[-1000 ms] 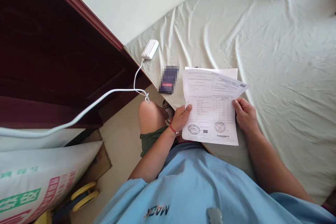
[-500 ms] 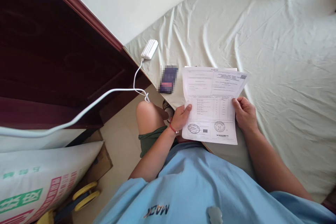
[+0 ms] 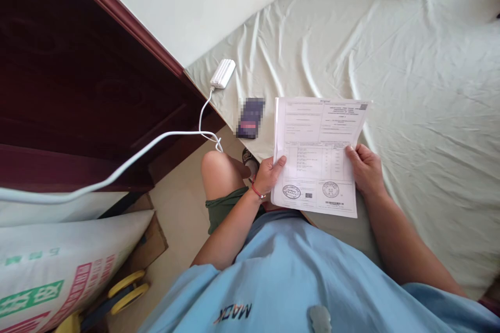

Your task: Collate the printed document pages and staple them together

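In front of you, over pale cloth (image 3: 422, 73), stamped papers (image 3: 312, 138); your left hand (image 3: 269, 174) grips their left edge; your right hand (image 3: 365, 169) grips the right edge; dark pixelated phone (image 3: 250, 118) nearby; white corded box (image 3: 223, 74) beyond.

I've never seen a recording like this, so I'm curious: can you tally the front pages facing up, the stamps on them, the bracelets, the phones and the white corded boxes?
Front page: 1
Stamps: 2, one oval stamp and one round stamp
Red bracelet: 1
Dark phone, blurred out: 1
White corded box: 1
Total: 6
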Demonstrator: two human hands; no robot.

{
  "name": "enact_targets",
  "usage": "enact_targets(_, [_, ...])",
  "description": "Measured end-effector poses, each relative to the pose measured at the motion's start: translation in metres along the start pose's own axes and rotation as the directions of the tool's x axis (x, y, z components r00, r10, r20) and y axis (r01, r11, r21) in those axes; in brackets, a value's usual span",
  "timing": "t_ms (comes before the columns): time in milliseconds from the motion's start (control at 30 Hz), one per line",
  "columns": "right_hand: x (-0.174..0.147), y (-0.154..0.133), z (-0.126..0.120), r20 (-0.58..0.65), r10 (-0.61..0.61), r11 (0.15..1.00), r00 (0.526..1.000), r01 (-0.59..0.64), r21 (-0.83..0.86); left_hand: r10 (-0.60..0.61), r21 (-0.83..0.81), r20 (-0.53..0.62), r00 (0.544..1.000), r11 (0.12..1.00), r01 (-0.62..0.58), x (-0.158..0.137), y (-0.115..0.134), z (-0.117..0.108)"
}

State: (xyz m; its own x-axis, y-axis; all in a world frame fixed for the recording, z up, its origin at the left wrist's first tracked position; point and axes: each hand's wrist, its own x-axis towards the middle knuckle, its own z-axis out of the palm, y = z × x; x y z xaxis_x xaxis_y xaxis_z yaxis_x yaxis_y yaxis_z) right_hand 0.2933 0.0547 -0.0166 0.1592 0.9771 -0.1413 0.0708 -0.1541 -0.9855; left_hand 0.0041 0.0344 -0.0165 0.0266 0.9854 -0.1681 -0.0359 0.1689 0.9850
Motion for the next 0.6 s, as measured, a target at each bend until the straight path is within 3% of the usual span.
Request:
enact_targets(333, [-0.004,-0.016,0.004,-0.068,-0.037,0.989,0.997,0.026,-0.147,-0.022,-0.033,-0.028,0.999,0.999,0.021,0.000,0.005,0.001])
enact_targets(533, [0.001,-0.005,0.002,-0.171,-0.008,0.998,0.985,-0.003,-0.060,-0.086,-0.057,-0.112,0.990,0.995,0.080,-0.004,0.009,-0.013])
enact_targets(600, [0.005,0.001,-0.007,-0.202,-0.034,0.990,0.979,0.004,-0.144,-0.093,-0.047,-0.142,0.985,0.995,0.087,-0.008,0.013,-0.020])
